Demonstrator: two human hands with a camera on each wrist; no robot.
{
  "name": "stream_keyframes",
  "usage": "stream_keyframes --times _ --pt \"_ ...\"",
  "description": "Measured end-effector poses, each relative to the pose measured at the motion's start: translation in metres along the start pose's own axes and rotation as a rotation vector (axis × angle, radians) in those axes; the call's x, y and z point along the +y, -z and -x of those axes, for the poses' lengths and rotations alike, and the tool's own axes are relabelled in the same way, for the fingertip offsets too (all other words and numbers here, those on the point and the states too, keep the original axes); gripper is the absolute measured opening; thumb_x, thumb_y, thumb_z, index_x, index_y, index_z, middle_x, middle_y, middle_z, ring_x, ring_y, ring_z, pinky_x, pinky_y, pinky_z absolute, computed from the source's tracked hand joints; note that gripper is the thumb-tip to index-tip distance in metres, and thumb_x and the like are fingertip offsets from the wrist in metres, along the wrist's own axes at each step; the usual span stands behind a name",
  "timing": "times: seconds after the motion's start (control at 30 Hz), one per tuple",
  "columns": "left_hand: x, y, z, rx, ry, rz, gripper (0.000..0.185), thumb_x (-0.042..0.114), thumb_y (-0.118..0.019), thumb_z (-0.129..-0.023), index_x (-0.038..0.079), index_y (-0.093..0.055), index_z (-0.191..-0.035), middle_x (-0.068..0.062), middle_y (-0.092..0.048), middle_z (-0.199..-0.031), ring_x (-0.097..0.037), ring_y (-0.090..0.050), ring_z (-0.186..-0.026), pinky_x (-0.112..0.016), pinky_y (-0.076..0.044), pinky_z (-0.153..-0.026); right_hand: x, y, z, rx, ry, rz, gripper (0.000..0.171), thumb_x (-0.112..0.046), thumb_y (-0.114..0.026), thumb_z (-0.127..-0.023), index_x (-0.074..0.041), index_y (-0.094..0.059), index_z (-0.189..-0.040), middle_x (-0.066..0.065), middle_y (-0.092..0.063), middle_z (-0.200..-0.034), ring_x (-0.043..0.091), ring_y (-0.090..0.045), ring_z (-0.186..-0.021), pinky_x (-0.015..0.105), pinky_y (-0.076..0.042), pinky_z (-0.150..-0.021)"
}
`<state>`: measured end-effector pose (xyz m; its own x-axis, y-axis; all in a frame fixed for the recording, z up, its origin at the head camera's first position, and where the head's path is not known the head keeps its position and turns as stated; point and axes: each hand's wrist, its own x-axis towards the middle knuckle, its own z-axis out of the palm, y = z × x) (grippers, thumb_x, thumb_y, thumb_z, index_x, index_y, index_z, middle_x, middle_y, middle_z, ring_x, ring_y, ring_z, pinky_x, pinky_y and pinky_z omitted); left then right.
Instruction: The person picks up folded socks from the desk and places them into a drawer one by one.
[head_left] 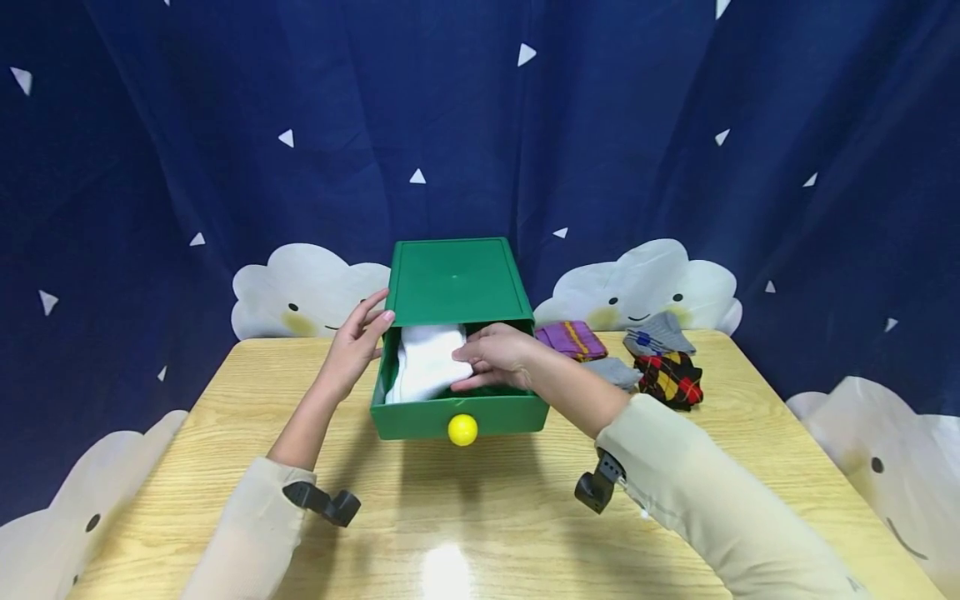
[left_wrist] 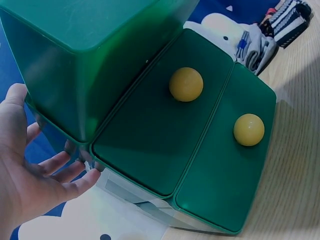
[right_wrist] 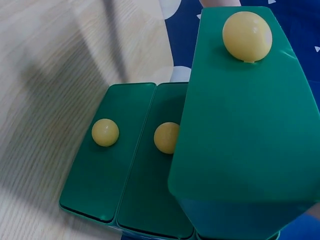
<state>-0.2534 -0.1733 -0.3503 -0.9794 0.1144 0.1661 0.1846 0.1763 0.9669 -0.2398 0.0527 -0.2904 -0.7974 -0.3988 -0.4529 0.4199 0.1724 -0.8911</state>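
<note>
A green drawer cabinet (head_left: 457, 279) stands on the table with its top drawer (head_left: 420, 421) pulled out. Inside lies a folded white pair of socks (head_left: 429, 362), towards the drawer's left side. My right hand (head_left: 498, 357) reaches in over the right wall, its fingers bent at the socks' right edge and pinching it. The left hand (head_left: 352, 346) is beside the cabinet's left side, fingers spread, fingertips right at the corner by the drawer opening. In the left wrist view the same hand (left_wrist: 35, 170) shows relaxed fingers. The drawer's wall hides my right fingers from the right wrist view.
Right of the cabinet lie folded socks: a purple striped pair (head_left: 573, 339), a plain grey one (head_left: 615, 372), a grey-and-blue pair (head_left: 660, 335) and an argyle pair (head_left: 669, 379). Two lower drawers with yellow knobs (left_wrist: 249, 130) are closed. A blue curtain (head_left: 450, 108) hangs behind the table.
</note>
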Motion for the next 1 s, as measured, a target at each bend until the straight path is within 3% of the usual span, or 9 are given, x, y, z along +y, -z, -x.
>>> stream_keyframes --times 0.3,0.53,0.6,0.7,0.87,0.93,1.0 --pt "0.0008 0.0005 -0.0005 -0.004 -0.012 -0.018 0.053 0.038 -0.044 -0.098 0.026 -0.030 -0.147 -0.018 -0.034 -0.146 -0.035 -0.036 -0.134 -0.058 -0.038 -0.100 -0.0051 -0.0008 -0.0043 -0.008 0.001 -0.035 0.048 -0.002 -0.053 -0.093 0.011 -0.030 -0.133 0.004 -0.042 -0.074 0.009 -0.046 -0.055 0.028 -0.057 -0.073" --pt "0.0007 0.0004 -0.0003 -0.003 -0.005 -0.019 0.053 0.038 -0.044 -0.098 0.025 -0.029 -0.147 -0.018 -0.034 -0.147 -0.034 -0.037 -0.133 -0.058 -0.039 -0.100 -0.0028 -0.0005 -0.0072 0.004 0.033 -0.080 0.045 -0.006 -0.055 -0.093 0.010 -0.035 -0.129 0.011 -0.056 -0.095 0.015 -0.062 -0.078 0.030 -0.057 -0.075" --pt "0.0006 0.0000 0.0000 -0.007 -0.003 -0.013 0.053 0.038 -0.044 -0.098 0.025 -0.029 -0.147 -0.018 -0.034 -0.147 -0.034 -0.037 -0.133 -0.057 -0.039 -0.099 -0.0018 0.0006 -0.0066 0.007 0.031 -0.074 0.051 -0.004 -0.058 -0.091 0.011 -0.032 -0.132 0.012 -0.055 -0.099 0.013 -0.061 -0.070 0.029 -0.056 -0.075" --pt "0.0003 -0.0007 0.0004 -0.009 -0.002 -0.003 0.053 0.038 -0.045 -0.097 0.024 -0.030 -0.147 -0.018 -0.034 -0.146 -0.034 -0.038 -0.132 -0.057 -0.040 -0.099 -0.0009 0.0021 -0.0047 -0.002 0.025 -0.072 0.065 0.001 -0.060 -0.087 0.010 -0.023 -0.140 0.016 -0.052 -0.111 0.013 -0.061 -0.071 0.030 -0.056 -0.078" --pt "-0.0006 -0.0008 0.0002 -0.007 -0.005 -0.001 0.053 0.037 -0.045 -0.097 0.024 -0.030 -0.147 -0.018 -0.034 -0.146 -0.035 -0.038 -0.132 -0.058 -0.040 -0.099 -0.0005 0.0032 -0.0026 -0.004 0.022 -0.034 0.073 0.006 -0.061 -0.085 0.008 -0.017 -0.144 0.023 -0.044 -0.130 0.027 -0.060 -0.105 0.031 -0.054 -0.083" --pt "-0.0008 -0.0006 0.0000 -0.005 -0.002 -0.001 0.053 0.038 -0.045 -0.097 0.025 -0.030 -0.147 -0.018 -0.034 -0.146 -0.034 -0.038 -0.132 -0.058 -0.040 -0.099 -0.0003 0.0029 -0.0036 0.011 0.026 0.003 0.070 0.005 -0.062 -0.085 0.008 -0.022 -0.142 0.023 -0.046 -0.128 0.028 -0.060 -0.106 0.030 -0.055 -0.082" --pt "-0.0007 -0.0005 0.0000 0.001 0.001 0.000 0.053 0.038 -0.045 -0.097 0.025 -0.030 -0.147 -0.017 -0.034 -0.147 -0.034 -0.038 -0.133 -0.058 -0.039 -0.099 -0.0001 0.0024 -0.0050 0.029 0.030 0.049 0.066 0.004 -0.063 -0.084 0.008 -0.028 -0.140 0.022 -0.050 -0.123 0.025 -0.063 -0.095 0.029 -0.055 -0.080"
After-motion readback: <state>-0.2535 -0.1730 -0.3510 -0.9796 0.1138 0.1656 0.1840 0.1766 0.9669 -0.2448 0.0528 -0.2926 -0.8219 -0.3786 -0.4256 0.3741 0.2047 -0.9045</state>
